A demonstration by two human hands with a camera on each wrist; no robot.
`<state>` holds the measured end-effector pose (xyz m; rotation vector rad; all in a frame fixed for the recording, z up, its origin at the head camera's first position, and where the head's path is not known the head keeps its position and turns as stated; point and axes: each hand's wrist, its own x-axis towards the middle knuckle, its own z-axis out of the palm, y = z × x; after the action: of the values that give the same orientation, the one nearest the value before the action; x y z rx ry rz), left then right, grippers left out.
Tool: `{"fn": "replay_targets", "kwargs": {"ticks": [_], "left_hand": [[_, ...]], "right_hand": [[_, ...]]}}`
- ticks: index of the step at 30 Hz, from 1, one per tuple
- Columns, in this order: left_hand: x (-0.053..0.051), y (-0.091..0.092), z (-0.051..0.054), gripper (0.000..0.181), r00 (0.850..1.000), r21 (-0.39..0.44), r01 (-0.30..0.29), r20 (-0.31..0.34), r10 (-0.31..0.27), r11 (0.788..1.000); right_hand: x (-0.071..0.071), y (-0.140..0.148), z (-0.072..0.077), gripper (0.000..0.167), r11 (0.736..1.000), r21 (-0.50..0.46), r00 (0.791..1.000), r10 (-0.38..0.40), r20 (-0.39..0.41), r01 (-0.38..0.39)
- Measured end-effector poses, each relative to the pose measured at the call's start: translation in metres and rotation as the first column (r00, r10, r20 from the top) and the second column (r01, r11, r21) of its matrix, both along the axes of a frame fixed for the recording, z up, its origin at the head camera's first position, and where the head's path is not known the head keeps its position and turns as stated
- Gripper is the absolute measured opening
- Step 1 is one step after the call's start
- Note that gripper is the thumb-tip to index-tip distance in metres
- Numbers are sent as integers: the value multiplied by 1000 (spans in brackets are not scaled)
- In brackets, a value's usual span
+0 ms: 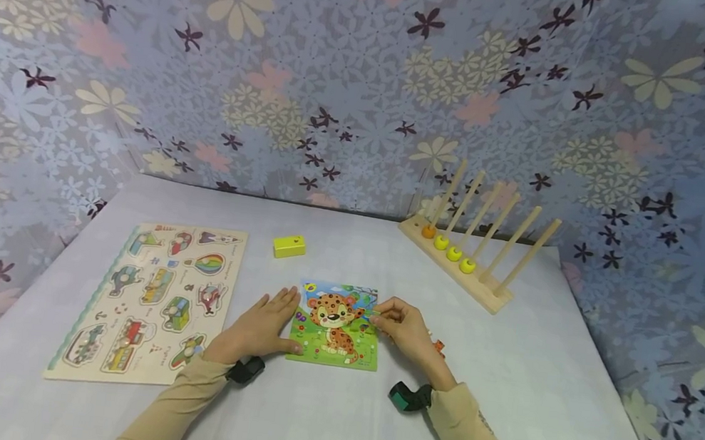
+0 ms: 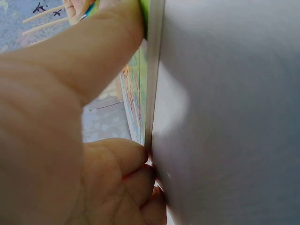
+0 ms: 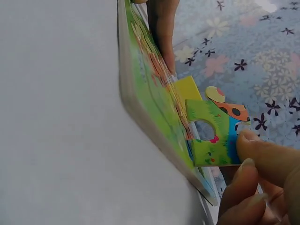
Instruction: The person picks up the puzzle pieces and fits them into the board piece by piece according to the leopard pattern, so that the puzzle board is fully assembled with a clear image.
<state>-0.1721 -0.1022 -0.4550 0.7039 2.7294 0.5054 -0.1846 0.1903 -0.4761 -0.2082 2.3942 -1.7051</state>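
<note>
A square jigsaw puzzle (image 1: 312, 353) with a spotted leopard cub on green grass lies flat on the table. My left hand (image 1: 260, 325) rests against its left side, fingers extended along the edge and thumb on the lower left corner. Between thumb and fingers, my right hand (image 1: 405, 329) pinches a jigsaw piece (image 3: 224, 150) at the puzzle's right edge. This piece is green and blue with an orange spotted part and a rounded tab. The right wrist view shows it tilted up over the board. Whether it touches the board, I cannot tell.
A wooden picture board (image 1: 147, 299) with vehicles and toys lies left. A yellow block (image 1: 289, 246) sits behind the puzzle. At the back right stands a wooden peg rack (image 1: 460, 267) with orange and yellow beads. Small orange items (image 1: 439, 346) lie partly hidden beyond my right wrist.
</note>
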Motion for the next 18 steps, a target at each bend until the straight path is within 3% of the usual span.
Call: {"fn": "replay_targets", "kwargs": {"ticks": [8,14,18], "left_hand": [[0,-1,-1,97,1000,-1,0,-9,0,1000],[0,-1,-1,96,1000,-2,-1,-10,1,1000],[0,-1,-1,96,1000,-3,-1,-9,1,1000]], "right_hand": [[2,-6,0,17,991,134,999,6,-52,1],[4,-9,-6,10,948,318,989,47,-143,1],[5,-11,-8,10,938,343,982,16,-186,49]]}}
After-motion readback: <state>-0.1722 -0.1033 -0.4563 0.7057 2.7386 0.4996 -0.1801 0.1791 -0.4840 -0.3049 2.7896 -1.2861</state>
